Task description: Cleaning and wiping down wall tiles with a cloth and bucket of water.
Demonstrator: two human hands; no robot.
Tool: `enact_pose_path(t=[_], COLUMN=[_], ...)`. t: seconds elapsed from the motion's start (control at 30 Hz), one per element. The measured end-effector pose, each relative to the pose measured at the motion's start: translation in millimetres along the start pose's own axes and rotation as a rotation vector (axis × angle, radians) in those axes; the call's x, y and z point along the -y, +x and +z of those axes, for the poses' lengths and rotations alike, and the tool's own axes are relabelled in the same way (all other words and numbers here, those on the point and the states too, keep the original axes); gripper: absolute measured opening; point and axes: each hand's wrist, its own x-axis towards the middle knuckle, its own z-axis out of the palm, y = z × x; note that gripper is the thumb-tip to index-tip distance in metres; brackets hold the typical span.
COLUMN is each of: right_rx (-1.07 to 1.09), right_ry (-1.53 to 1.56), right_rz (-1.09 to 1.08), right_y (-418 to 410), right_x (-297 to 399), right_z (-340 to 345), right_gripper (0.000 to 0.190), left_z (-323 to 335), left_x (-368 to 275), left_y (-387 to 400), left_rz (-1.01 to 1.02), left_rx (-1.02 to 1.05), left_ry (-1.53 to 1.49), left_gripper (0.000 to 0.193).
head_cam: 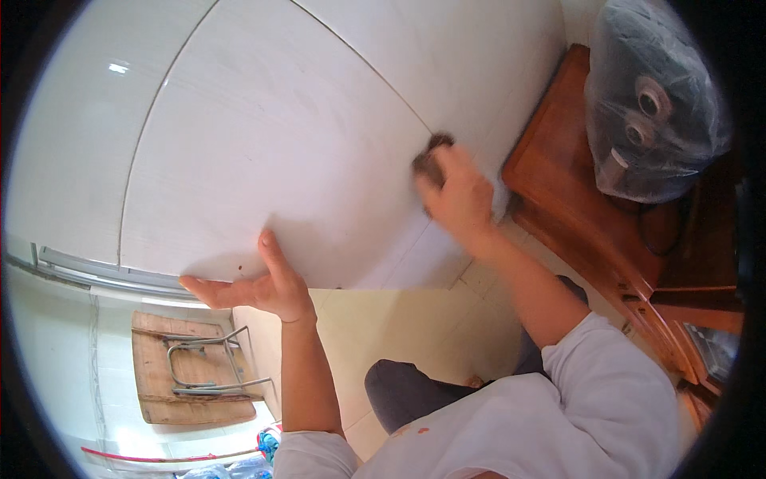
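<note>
White tiles cover the wall [257, 138] in front of me, with dark joints between them. My right hand [464, 191] grips a dark brown scrubbing pad or sponge [432, 163] and presses it on the wall at the lower end of a joint; hand and pad are blurred. At the wall's near edge my left hand [269, 284] rests with its thumb on the tile face and its fingers along the edge. It holds no loose thing. A small brown spot shows on the tile beside the left fingers.
A reddish-brown wooden cabinet [556, 143] stands at the right, bearing an object wrapped in clear plastic [640, 114]. At lower left, a folding table with a wooden top [179, 365] and metal legs leans on a wall, near a red pole [149, 459]. Beige floor tiles [359, 323] lie below.
</note>
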Motion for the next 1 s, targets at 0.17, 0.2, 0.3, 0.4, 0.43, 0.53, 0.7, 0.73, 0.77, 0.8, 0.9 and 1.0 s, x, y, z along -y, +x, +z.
enact_pose_path(t=[0.17, 0.2, 0.3, 0.4, 0.43, 0.53, 0.7, 0.73, 0.77, 0.8, 0.9, 1.0], right_rx=[0.114, -0.049, -0.197, -0.064, 0.010, 0.221, -0.021, -0.020, -0.029, -0.100, 0.272, 0.563], right_ry=[0.037, -0.018, -0.041, 0.005, -0.047, 0.021, 0.038, 0.035, 0.059, 0.096, 0.061, 0.079], right_rz=[-0.081, -0.022, -0.051, -0.410, -0.480, -0.550, -0.308, -0.319, -0.335, -0.413, -0.578, -0.607], right_y=[24.7, 41.4, 64.1, 29.6, 1.1, -38.1, 50.1, 67.4, 74.2, 74.4, 20.9, 3.4], right_x=[28.6, 39.0, 67.3, 87.2, 90.1, 81.6, 79.0, 86.6, 97.0, 109.1, 137.8, 141.2], right_z=[-16.9, -25.0, -28.9, -5.2, 7.5, 14.4, -20.2, -24.0, -22.0, -20.2, -8.7, -21.8], right_gripper=[0.024, 0.023, 0.022, 0.023, 0.023, 0.023, 0.022, 0.022, 0.025, 0.027, 0.026, 0.023], left_z=[1.1, 0.9, 0.7, -0.7, -1.3, -2.4, 0.5, 1.1, 1.6, 1.5, -0.7, -2.7], left_x=[5.0, 7.1, 12.2, 13.5, 13.3, 12.1, 11.5, 11.3, 11.3, 11.1, 10.5, 9.7], left_y=[-5.0, -5.2, -6.2, -8.0, -8.7, -8.1, -7.6, -8.3, -9.1, -9.8, -10.9, -9.0], left_rz=[-0.078, -0.088, 0.060, 0.000, -0.013, -0.044, -0.013, -0.006, 0.001, -0.002, -0.065, -0.070], left_rx=[-0.015, -0.037, -0.061, -0.084, -0.086, -0.079, -0.084, -0.079, -0.072, -0.080, -0.093, -0.052], left_ry=[-0.225, -0.206, -0.231, -0.192, -0.213, -0.251, -0.386, -0.410, -0.435, -0.434, -0.454, -0.626], left_gripper=[0.092, 0.092, 0.071, 0.062, 0.065, 0.067, 0.068, 0.067, 0.066, 0.066, 0.073, 0.076])
